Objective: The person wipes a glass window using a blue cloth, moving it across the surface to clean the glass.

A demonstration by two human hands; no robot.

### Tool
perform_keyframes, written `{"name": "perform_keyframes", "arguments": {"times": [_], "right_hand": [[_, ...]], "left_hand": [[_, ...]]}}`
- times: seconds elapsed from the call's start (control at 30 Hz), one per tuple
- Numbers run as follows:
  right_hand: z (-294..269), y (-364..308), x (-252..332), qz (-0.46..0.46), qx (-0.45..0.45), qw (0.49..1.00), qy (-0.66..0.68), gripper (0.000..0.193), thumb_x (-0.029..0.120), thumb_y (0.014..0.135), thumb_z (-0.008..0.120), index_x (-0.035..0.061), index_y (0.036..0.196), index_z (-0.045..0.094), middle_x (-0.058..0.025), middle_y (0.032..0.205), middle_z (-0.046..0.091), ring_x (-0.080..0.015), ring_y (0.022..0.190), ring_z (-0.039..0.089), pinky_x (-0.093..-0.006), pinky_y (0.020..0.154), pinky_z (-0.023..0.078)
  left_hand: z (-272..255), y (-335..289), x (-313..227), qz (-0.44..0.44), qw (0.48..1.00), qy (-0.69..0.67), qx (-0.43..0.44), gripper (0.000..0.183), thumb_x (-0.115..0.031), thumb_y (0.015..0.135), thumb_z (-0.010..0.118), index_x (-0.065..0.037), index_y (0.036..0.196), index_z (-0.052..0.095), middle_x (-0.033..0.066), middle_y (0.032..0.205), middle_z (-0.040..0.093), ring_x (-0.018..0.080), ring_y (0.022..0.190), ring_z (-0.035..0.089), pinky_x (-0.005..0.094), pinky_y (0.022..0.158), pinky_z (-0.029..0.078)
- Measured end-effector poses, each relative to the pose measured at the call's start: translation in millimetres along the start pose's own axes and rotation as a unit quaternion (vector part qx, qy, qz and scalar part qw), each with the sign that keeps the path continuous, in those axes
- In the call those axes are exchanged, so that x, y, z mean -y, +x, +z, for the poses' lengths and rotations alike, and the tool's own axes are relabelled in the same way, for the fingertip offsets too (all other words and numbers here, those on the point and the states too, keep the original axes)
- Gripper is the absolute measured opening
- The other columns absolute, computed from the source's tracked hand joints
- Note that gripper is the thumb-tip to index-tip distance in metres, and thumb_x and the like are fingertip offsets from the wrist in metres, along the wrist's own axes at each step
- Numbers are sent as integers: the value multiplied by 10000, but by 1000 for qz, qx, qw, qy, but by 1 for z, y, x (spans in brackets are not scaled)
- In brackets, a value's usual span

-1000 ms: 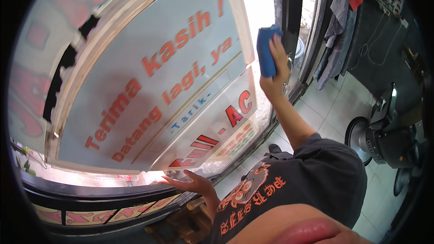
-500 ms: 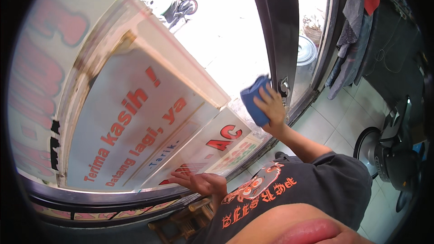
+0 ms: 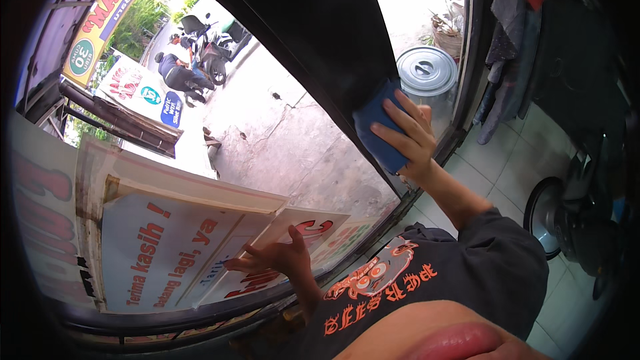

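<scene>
My right hand (image 3: 415,139) presses a folded blue cloth (image 3: 375,135) with its fingers spread over it. The cloth lies against the lower part of a wide dark door frame (image 3: 313,33), though exact contact is hard to judge. My left hand (image 3: 277,257) is raised with its fingers apart and nothing in it. It is in front of a light blue sign panel with red lettering (image 3: 160,227) and a white panel with red letters (image 3: 313,223) fixed to the glass. Whether the left fingers touch the panels cannot be told.
Beyond the glass are parked motorcycles (image 3: 217,53), a person bending beside them (image 3: 180,73) and a lidded metal bin (image 3: 427,70). On the right, cloths (image 3: 503,40) hang over a tiled floor (image 3: 493,147), near a dark chair with a round base (image 3: 543,217).
The view has shifted, showing more of the street, with the sign panels lower and the dark frame wider. My left hand has risen and spread its fingers; my right still holds the cloth.
</scene>
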State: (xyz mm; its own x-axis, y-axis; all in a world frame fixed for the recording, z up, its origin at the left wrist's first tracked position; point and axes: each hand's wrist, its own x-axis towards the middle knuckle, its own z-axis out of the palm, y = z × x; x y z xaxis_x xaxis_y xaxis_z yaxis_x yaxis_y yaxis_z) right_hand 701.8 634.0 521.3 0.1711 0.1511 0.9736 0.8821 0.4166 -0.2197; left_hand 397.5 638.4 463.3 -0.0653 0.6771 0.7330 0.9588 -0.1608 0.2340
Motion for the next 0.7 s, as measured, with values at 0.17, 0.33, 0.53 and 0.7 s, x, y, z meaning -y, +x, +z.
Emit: {"name": "perform_keyframes", "arguments": {"times": [0.17, 0.33, 0.53, 0.7], "right_hand": [[13, 78, 18, -16, -50, 998, 38, 340, 231, 670, 727, 162, 1001, 688, -100, 1179, 593, -289, 1087, 560, -349, 851, 429], [12, 118, 17, -47, -62, 995, 55, 369, 214, 695, 714, 105, 1044, 664, -139, 1149, 604, -311, 1093, 560, -327, 855, 415], [2, 32, 6, 23, -11, 999, 41, 320, 188, 710, 674, 75, 1010, 674, -157, 1095, 626, -321, 1053, 585, -322, 785, 420], [-22, -53, -23, 201, 21, 977, 66, 339, 41, 791, 579, 8, 1129, 586, -156, 1138, 602, -249, 1070, 571, -297, 796, 419]], "left_hand": [[-13, 11, -11, 174, 954, 228, -83, 889, -500, 801, 570, 185, 1249, 221, 355, 1279, 193, 456, 1202, 236, 518, 1011, 250], [-6, 11, -8, 53, 994, 64, -75, 916, -553, 793, 547, 175, 1248, 227, 373, 1317, 127, 479, 1217, 204, 520, 1026, 222], [3, -5, 19, 40, 994, 96, -44, 1009, -461, 761, 638, 128, 1345, 62, 312, 1298, 172, 414, 1197, 253, 459, 1007, 263], [0, -1, 14, 49, 992, 85, -73, 1032, -530, 748, 623, 13, 1398, 33, 324, 1389, 4, 450, 1289, 95, 532, 1031, 178]]}}
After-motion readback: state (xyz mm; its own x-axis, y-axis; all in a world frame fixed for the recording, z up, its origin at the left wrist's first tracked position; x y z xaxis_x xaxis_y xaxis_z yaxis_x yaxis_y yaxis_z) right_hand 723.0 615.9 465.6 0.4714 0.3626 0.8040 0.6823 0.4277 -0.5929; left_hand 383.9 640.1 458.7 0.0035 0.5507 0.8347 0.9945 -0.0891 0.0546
